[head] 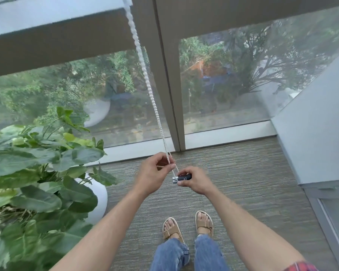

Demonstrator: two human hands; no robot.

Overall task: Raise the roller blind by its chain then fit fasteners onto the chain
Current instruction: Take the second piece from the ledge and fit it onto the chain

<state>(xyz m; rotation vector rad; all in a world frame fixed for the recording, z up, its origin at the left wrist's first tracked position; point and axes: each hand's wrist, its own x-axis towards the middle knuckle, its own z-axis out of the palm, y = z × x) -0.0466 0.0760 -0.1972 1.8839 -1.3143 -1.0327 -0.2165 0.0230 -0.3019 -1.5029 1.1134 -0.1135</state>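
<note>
A white bead chain (145,73) hangs from the top of the window down to my hands. The roller blind (53,38) is a grey band across the upper left pane. My left hand (155,173) pinches the chain near its lower end between thumb and fingers. To its right, my right hand (194,180) grips a small dark cylinder with a silver end, the fastener (181,178), whose silver end meets the bottom of the chain.
A large leafy plant (37,173) in a white pot (100,196) stands close on my left. The window mullion (170,94) meets the carpet (243,182) just ahead. A grey wall (317,124) juts in on the right. My sandalled feet (188,225) are below.
</note>
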